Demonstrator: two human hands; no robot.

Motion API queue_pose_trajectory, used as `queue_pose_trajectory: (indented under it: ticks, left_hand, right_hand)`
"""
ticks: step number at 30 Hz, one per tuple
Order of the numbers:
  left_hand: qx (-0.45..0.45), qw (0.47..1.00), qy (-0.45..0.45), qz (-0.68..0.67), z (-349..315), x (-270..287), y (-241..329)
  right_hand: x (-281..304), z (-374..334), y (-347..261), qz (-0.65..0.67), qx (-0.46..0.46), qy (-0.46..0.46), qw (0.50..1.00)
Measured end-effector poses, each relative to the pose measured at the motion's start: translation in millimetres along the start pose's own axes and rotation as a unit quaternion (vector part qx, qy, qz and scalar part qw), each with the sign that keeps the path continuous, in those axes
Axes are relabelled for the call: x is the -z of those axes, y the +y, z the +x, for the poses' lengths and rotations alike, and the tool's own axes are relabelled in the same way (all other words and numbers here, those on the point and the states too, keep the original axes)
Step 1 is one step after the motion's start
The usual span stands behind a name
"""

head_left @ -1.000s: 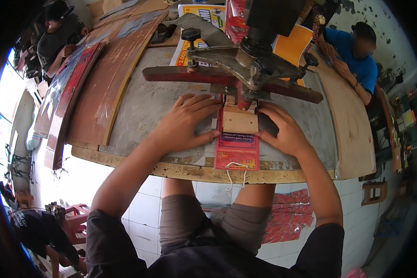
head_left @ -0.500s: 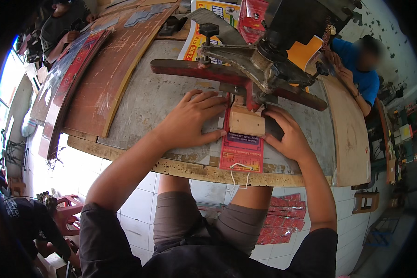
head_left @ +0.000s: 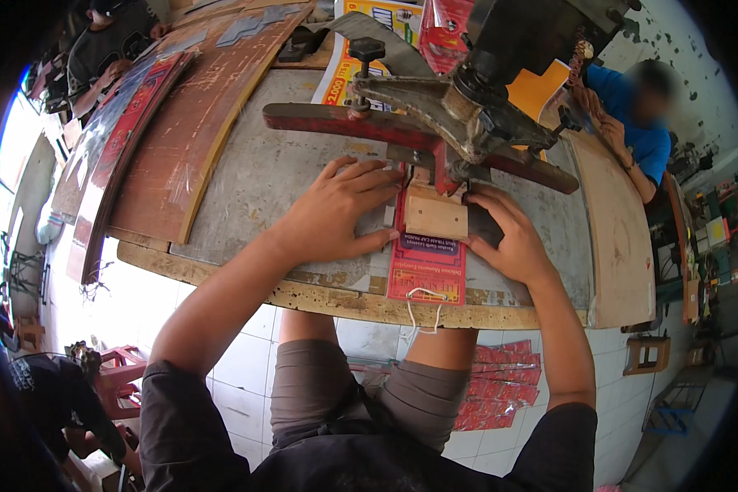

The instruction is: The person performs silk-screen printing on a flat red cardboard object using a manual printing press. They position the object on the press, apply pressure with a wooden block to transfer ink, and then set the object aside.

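A red printed card (head_left: pixel 428 275) with a white string loop (head_left: pixel 426 293) lies on the grey metal-topped table at its front edge. Over its far part sits a light wooden block (head_left: pixel 436 216) with small dark holes. My left hand (head_left: pixel 348 209) rests flat left of the card, fingers spread, its fingertips at the card's left edge. On the other side, my right hand (head_left: pixel 508 238) lies with fingers apart, thumb and fingertips by the block's right side. Just beyond the block, a machine with a long dark red bar (head_left: pixel 344 121) reaches across; it hides the card's far end.
Brown boards (head_left: pixel 189 156) are stacked at the left, and a plain board (head_left: pixel 619 246) lies at the right. A person in a blue shirt (head_left: pixel 631 115) sits at the far right. Several red packets (head_left: pixel 500 385) lie on the tiled floor.
Both hands, the card and the block stay practically in place. The view has shifted very slightly.
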State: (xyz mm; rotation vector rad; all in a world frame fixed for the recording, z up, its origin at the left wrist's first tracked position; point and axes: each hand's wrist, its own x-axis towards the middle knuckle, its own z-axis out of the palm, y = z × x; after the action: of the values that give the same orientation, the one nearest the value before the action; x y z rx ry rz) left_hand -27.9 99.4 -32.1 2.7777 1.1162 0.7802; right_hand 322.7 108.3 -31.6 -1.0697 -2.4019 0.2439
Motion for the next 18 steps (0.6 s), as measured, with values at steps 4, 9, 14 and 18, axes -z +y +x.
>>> queue_pose_trajectory:
  ticks: [4, 9, 14, 18]
  left_hand:
    - [-0.025, 0.998, 0.042, -0.028, 1, 4, 1]
    - [-0.039, 0.996, 0.066, -0.038, 1, 8, 1]
    - [-0.045, 0.996, 0.068, -0.043, 6, 7, 7]
    - [-0.042, 0.996, 0.064, -0.036, 6, 4, 8]
  right_hand:
    - [4, 4, -6, -0.03, 0.06, 0.038, 0.997]
    - [8, 3, -15, -0.042, 0.085, 0.05, 0.994]
    - [6, 3, -17, -0.005, 0.052, 0.062, 0.997]
    - [2, 2, -19, -0.001, 0.042, 0.067, 0.997]
